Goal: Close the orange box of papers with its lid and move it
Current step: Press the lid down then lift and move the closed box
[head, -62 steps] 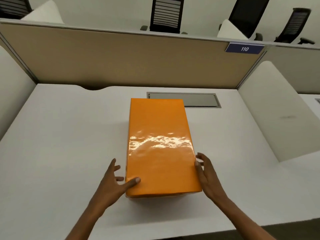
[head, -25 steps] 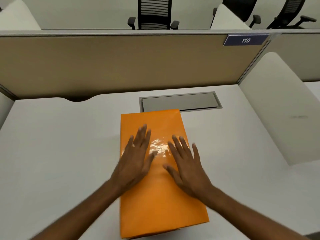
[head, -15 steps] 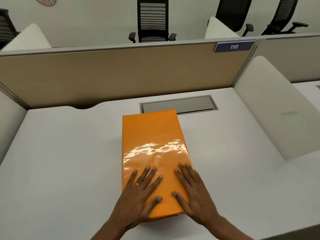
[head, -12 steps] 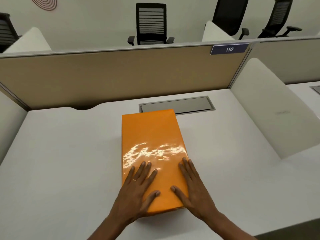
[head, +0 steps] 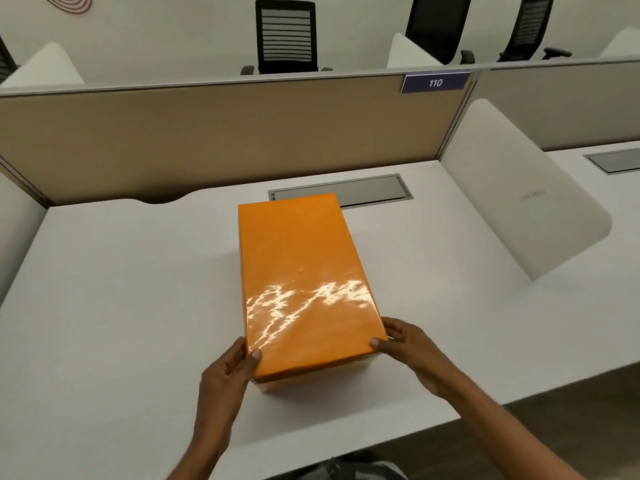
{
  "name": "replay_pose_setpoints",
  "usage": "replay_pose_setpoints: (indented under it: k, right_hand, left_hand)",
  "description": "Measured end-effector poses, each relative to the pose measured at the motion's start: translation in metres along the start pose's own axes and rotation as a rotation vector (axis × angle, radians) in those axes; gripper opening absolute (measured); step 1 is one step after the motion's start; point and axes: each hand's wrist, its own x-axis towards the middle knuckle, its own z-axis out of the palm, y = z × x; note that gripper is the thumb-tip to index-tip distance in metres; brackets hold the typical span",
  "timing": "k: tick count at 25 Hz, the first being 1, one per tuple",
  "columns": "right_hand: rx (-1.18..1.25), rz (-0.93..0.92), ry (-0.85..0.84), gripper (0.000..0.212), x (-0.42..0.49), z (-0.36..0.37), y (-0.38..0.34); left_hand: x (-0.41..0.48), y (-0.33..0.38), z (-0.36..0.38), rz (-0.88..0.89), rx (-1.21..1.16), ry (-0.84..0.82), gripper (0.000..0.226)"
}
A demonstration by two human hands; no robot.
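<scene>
Moved since half a second ago: both hands, off the lid top and out to the box's near corners. We are gripping the box (head: 304, 289) now, left hand (head: 227, 372) at the near left corner, thumb on the lid (head: 298, 258), fingers curled down the side; right hand (head: 412, 348) at the near right corner, thumb on the lid edge, fingers wrapping the side. Box is sitting lid-on, mid-desk (head: 114, 289), far end just overlapping the grey hatch (head: 374, 192). Divider (head: 207, 133) is standing behind, tag (head: 435, 83) reading 110.
</scene>
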Motion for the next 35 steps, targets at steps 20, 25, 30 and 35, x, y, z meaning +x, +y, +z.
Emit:
replay_pose_setpoints:
  k: [20, 25, 30, 35]
  right_hand:
    - [0.041, -0.145, -0.009, 0.055, -0.041, 0.057, -0.029]
    - [0.019, -0.182, -0.072, 0.053, -0.025, 0.125, -0.054]
    - [0.036, -0.198, -0.105, 0.048, 0.009, 0.219, -0.09]
    - [0.072, -0.168, -0.115, 0.039, 0.067, 0.328, -0.131]
  left_hand:
    - [-0.059, 0.023, -0.062, 0.127, -0.031, 0.124, 0.058]
    - [-0.054, 0.033, -0.134, 0.16, 0.034, 0.197, 0.055]
    - [-0.01, 0.042, -0.227, 0.144, 0.048, 0.241, 0.055]
    - [0.066, 0.056, -0.332, 0.16, 0.098, 0.247, 0.045]
